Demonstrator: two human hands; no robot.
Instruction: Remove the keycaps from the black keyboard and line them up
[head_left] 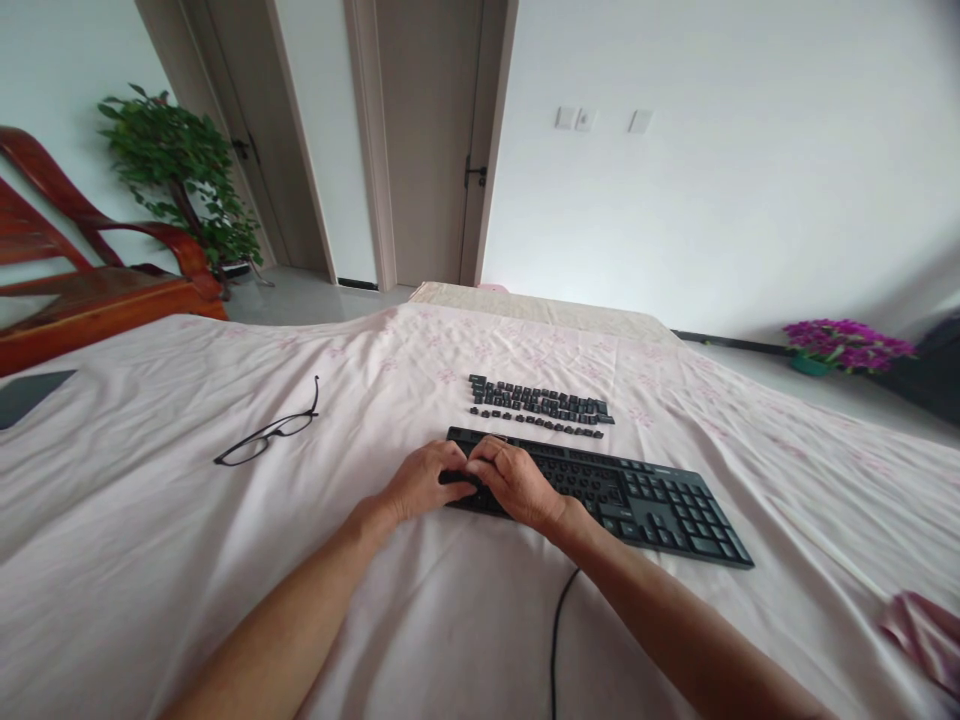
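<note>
Keyboard [675, 515], dark and stripped of many caps across its middle, lay at a slant from the center toward the lower right of the frame. At its left end, a person's left hand [424, 482] and right hand [519, 485] met with fingers bent and thumbs close together (whether they pinched a small part could not be told). Just above, toward the center, loose keycaps [540, 402] stood in rows near the keyboard's back edge. Their closeness was the likeliest hazard: a knuckle brushing the nearest row, or a pull on the creased cloth [420, 620], could have scrambled their order. Uneven finger pressure might have rocked the keyboard on its soft bed, and a snag on the cable [556, 640], lower center, could have dragged it askew.

Eyeglasses [274, 435] rested open on the pale pink, flower-printed covering left of center; a dark flat object [34, 395] sat at the left edge. Beyond stood a reddish wooden chair [112, 285] and a leafy plant [172, 170], upper left, a closed door [427, 140], top center, and a white wall [712, 200] with switch plates [566, 118]. Purple flowers [855, 343] brightened the right.
</note>
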